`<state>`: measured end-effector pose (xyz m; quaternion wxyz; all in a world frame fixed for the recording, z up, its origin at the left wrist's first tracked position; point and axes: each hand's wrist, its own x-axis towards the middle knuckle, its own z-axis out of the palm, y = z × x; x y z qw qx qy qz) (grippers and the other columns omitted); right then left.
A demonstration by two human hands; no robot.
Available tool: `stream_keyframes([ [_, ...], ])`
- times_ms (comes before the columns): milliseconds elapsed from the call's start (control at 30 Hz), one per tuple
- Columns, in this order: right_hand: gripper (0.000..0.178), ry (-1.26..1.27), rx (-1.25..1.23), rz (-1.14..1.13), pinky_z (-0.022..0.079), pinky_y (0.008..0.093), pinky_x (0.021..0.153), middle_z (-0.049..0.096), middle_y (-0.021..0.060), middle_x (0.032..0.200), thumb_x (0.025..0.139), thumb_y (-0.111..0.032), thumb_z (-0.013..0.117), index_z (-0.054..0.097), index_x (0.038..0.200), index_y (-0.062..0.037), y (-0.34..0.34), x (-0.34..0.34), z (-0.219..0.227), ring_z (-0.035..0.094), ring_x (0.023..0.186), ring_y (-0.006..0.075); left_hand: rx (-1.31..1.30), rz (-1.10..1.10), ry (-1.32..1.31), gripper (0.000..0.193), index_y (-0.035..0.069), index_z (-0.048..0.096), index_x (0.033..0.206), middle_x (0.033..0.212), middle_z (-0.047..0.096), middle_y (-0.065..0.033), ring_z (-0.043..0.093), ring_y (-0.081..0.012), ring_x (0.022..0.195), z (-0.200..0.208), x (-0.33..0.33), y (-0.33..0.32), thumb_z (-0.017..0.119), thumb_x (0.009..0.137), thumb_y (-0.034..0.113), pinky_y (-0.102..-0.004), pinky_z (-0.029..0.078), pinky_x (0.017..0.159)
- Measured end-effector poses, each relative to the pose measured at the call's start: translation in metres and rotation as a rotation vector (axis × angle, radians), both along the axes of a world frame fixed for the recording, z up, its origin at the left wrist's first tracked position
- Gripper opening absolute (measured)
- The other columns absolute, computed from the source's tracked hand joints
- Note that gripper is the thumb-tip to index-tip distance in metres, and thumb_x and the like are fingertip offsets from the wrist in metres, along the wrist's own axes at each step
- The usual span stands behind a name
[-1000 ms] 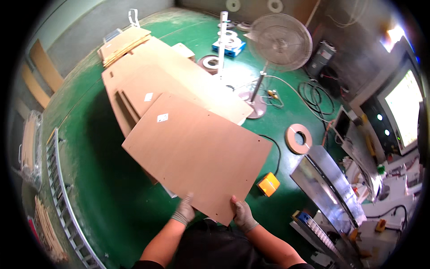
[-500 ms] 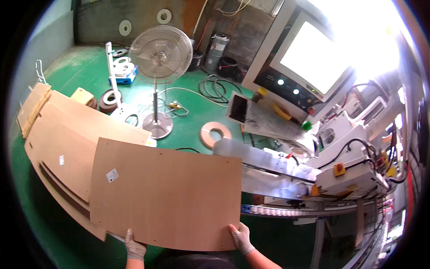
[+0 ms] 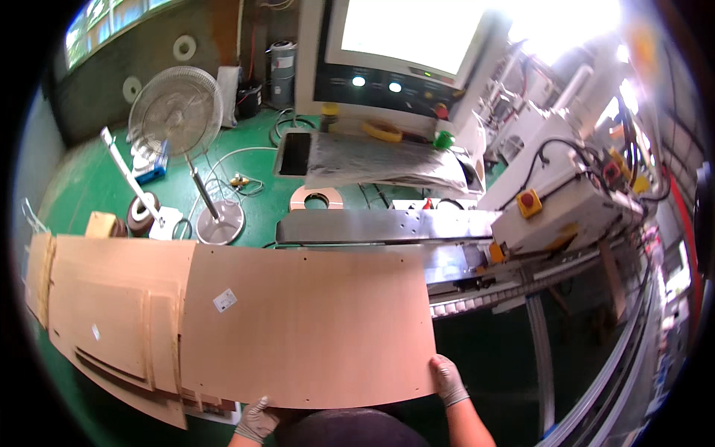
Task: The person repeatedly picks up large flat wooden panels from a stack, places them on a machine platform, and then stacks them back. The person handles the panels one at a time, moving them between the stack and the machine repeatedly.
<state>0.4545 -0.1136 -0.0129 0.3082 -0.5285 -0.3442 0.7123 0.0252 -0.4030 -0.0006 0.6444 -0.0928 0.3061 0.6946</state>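
A large flat light-brown wood panel (image 3: 313, 328) with small drilled holes and a white label (image 3: 224, 300) is held out level in front of me. My left hand (image 3: 258, 421), in a pale glove, grips its near edge left of the middle. At the near right corner my right hand (image 3: 449, 381), gloved too, has its thumb on top and its other fingers hidden beneath. The panel's far right part lies over or just in front of a metal machine rail (image 3: 387, 226); whether it touches cannot be told.
More brown panels (image 3: 112, 290) lie stacked at the left. Past the rail are a plastic-covered shelf (image 3: 387, 160) and a control screen (image 3: 406, 33). A machine head with a red-and-yellow knob (image 3: 529, 203) stands right. A fan (image 3: 176, 112) and tape roll (image 3: 316, 199) are on the green floor.
My view has turned toward the right. Both hands have carried the panel rightward, and its far edge has come up to the metal rail.
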Motion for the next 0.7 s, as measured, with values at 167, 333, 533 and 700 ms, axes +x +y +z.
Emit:
stream_keyframes([
  [167, 0.056, 0.293, -0.231, -0.380, 0.054, 0.0409, 0.104, 0.072, -0.0020, 0.136, 0.098, -0.052, 0.073, 0.066, 0.141, -0.0165, -0.027, 0.040, -0.004, 0.068, 0.124, 0.0213, -0.102, -0.099, -0.028, 0.075, 0.012, 0.048, 0.157, 0.156, 0.056, -0.0128, 0.050, -0.0368, 0.146, 0.004, 0.042, 0.047, 0.082, 0.091, 0.021, -0.0654, 0.036, 0.125],
  [333, 0.064, 0.666, -0.201, -0.362, 0.042, 0.0499, 0.120, 0.063, 0.0030, 0.145, 0.097, -0.052, 0.077, 0.058, 0.146, -0.0166, -0.033, 0.028, -0.026, 0.056, 0.138, 0.0248, -0.103, -0.117, -0.138, 0.074, 0.009, 0.048, 0.157, 0.157, 0.055, -0.0148, 0.050, -0.0365, 0.145, -0.020, 0.090, 0.082, 0.080, 0.092, 0.024, -0.0600, 0.033, 0.128],
  [533, 0.068, 0.431, -0.138, -0.180, 0.044, 0.0496, 0.118, 0.059, 0.0013, 0.153, 0.103, -0.060, 0.063, 0.051, 0.155, -0.0171, -0.011, 0.016, -0.048, 0.055, 0.140, 0.0257, -0.100, -0.196, -0.485, 0.055, 0.007, 0.056, 0.152, 0.152, 0.063, -0.0120, 0.060, -0.0311, 0.136, -0.047, 0.099, 0.075, 0.058, 0.108, 0.040, -0.0500, 0.050, 0.115],
  [700, 0.067, 0.333, -0.337, -0.125, 0.037, 0.0389, 0.125, 0.055, 0.0111, 0.157, 0.114, -0.048, 0.052, 0.047, 0.156, 0.0027, 0.001, 0.037, -0.016, 0.050, 0.145, 0.0229, -0.462, 0.388, 0.228, 0.071, 0.015, 0.054, 0.156, 0.159, 0.056, -0.0150, 0.049, -0.0408, 0.146, 0.007, 0.059, 0.070, 0.050, 0.098, 0.055, -0.0634, 0.040, 0.121],
])
